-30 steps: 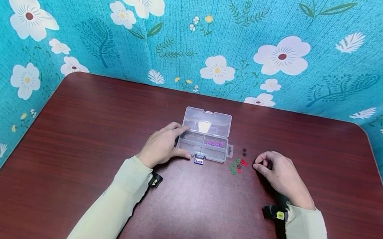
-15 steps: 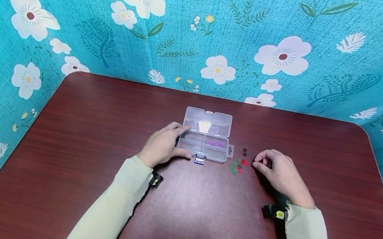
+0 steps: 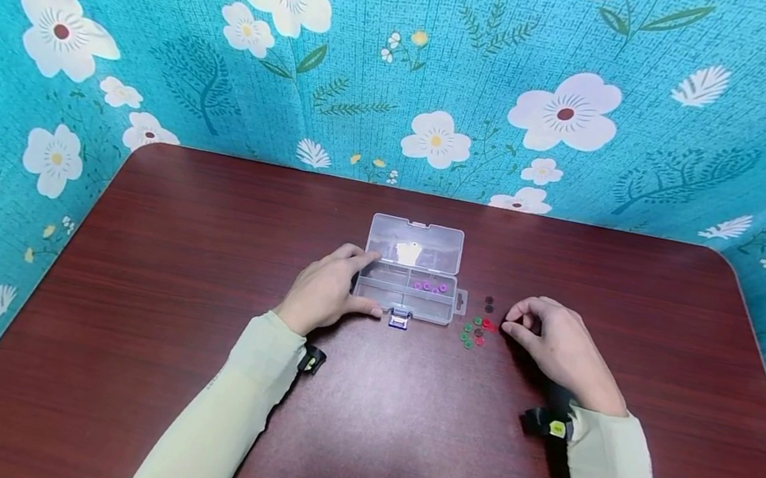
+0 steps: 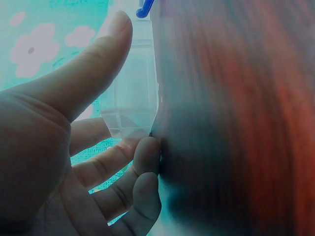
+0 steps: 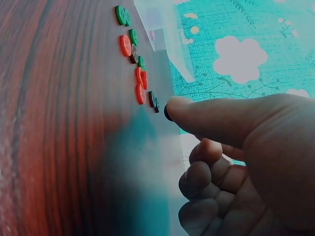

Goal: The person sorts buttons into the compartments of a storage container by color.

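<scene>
A clear compartment box [image 3: 428, 307] lies with its lid [image 3: 435, 248] folded back. Several purple buttons [image 3: 427, 286] are in its back right compartment. My left hand [image 3: 323, 288] holds the box's left end, thumb along the front and fingers at the back; the left wrist view shows the thumb [image 4: 93, 69] beside the clear wall. To the right of the box, my right hand [image 3: 563, 345] pinches a black button [image 5: 168, 111] between thumb and index finger, a little above the table. Green buttons [image 3: 467, 329], red buttons [image 3: 486, 324] and dark buttons [image 3: 490, 301] lie loose between them.
The dark red wooden table [image 3: 365, 439] has a blue floral cloth [image 3: 382, 61] behind and at its sides. The box's blue latch [image 3: 398, 320] hangs at its front, and a hanging tab [image 3: 461, 302] sticks out at its right end.
My right hand has shifted slightly left toward the loose buttons, still pinching the black button. My left hand and the box stay in place.
</scene>
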The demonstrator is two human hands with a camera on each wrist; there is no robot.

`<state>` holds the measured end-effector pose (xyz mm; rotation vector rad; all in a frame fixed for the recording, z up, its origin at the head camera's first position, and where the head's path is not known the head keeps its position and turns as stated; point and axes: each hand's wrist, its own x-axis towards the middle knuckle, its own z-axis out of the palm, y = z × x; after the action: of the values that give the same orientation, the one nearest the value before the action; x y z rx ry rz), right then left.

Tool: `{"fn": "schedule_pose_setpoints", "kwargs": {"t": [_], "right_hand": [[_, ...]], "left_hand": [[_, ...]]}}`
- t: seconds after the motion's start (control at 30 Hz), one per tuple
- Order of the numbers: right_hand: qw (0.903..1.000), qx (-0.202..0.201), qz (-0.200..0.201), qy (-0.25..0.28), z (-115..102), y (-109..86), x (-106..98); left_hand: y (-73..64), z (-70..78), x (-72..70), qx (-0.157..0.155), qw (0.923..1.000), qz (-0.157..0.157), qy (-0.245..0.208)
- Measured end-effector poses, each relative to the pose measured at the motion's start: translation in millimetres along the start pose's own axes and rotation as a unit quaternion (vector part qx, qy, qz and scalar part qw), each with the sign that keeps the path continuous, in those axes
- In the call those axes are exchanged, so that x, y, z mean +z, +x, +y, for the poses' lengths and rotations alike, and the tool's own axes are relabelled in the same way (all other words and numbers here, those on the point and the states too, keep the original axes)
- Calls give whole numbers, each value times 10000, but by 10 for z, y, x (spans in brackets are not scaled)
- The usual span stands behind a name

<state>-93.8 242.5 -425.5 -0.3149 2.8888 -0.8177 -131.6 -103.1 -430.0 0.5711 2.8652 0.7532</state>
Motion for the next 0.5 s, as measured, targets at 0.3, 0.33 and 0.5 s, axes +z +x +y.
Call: {"fn": "schedule_pose_setpoints", "kwargs": {"t": [0.3, 0.33, 0.5], "right_hand": [[9999, -46, -40, 85, -72, 16, -6], [9999, -43, -49, 103, -77, 19, -7], [9998, -141, -23, 156, -101, 32, -9]], "left_hand": [[5, 3, -1, -42, 10000, -42, 7], [5, 4, -2, -48, 10000, -52, 9], [2, 11, -8, -59, 10000, -78, -6]]}}
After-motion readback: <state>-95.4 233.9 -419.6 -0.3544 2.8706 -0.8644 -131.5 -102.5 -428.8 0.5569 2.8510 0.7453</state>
